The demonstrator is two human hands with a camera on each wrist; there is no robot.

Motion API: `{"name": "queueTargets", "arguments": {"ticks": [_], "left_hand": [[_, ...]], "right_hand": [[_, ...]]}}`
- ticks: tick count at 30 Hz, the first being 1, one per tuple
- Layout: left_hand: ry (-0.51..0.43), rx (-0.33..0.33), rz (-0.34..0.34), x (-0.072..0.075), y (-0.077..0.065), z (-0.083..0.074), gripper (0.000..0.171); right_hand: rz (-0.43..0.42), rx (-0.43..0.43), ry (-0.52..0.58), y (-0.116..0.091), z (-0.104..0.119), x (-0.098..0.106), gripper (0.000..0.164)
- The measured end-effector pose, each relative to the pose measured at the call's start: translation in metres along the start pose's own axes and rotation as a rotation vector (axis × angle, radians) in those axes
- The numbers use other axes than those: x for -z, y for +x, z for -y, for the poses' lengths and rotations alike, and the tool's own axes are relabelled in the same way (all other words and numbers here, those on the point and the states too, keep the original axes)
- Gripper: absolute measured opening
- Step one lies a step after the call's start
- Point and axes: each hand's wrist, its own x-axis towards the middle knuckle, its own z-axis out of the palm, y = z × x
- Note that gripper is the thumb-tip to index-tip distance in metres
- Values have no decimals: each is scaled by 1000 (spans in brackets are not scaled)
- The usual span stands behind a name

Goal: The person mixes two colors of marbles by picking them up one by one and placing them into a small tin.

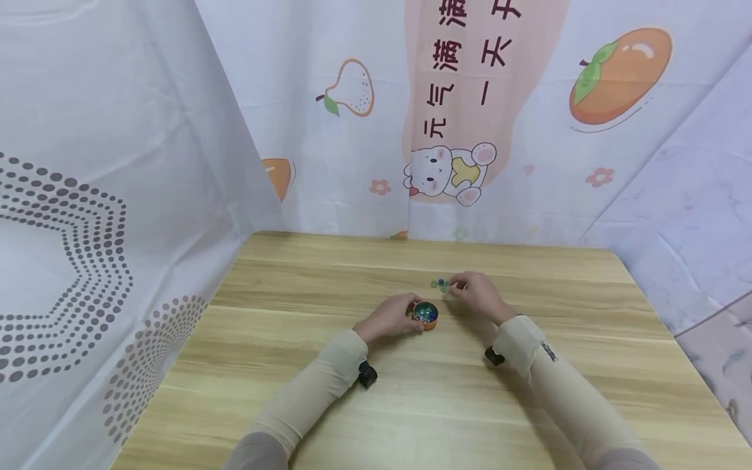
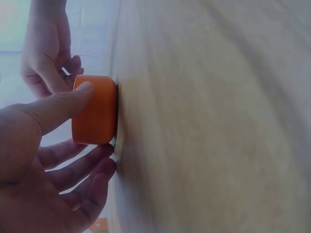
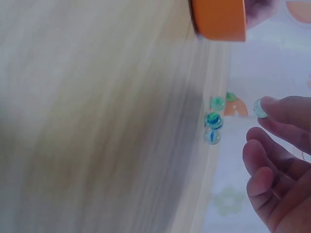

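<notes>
A small round orange bowl [image 1: 425, 326] stands on the table with several glass marbles [image 1: 425, 313] inside. My left hand [image 1: 390, 317] grips it from the left, thumb on the near side and fingers round the far side; the left wrist view shows its smooth orange wall [image 2: 97, 114]. To the right and farther back, my right hand [image 1: 478, 295] pinches a clear marble [image 3: 259, 108] between thumb and forefinger, lifted off the table. Beside that hand lie loose marbles [image 3: 214, 120] with green and blue swirls, close together on the wood.
The wood-grain table [image 1: 329, 274] runs back to a printed curtain [image 1: 352, 163] with fruit drawings. Another patterned sheet [image 1: 117, 130] hangs along the left side. Black wrist cameras [image 1: 367, 375] sit under both beige sleeves [image 1: 564, 385].
</notes>
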Motion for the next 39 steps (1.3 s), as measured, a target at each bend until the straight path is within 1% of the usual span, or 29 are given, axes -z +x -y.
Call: {"name": "queueTargets", "arguments": {"ticks": [5, 8, 11, 16, 20, 24, 28, 32, 35, 39], "left_hand": [[5, -3, -7, 1, 1, 0, 55], [4, -3, -11, 1, 0, 0, 54], [4, -12, -12, -1, 0, -1, 55], [-6, -16, -12, -1, 0, -2, 55], [-2, -3, -13, 0, 0, -1, 54], [4, -3, -5, 2, 1, -2, 55], [11, -21, -7, -2, 2, -4, 55], [9, -40, -7, -4, 4, -5, 56], [10, -36, -3, -4, 3, -3, 57], [42, -26, -17, -1, 3, -1, 57]], "right_hand": [[10, 16, 12, -1, 9, 0, 20], [-1, 62, 13, -4, 13, -1, 16], [8, 105, 11, -6, 16, -3, 13], [37, 117, 15, -9, 22, -6, 10], [42, 167, -8, -10, 27, -9, 8], [56, 192, -49, -11, 31, -11, 8], [64, 188, -40, -15, 32, -12, 10], [74, 206, -37, -18, 33, -11, 10], [87, 232, -46, -18, 35, -12, 9], [108, 266, -35, -15, 39, -16, 11]]}}
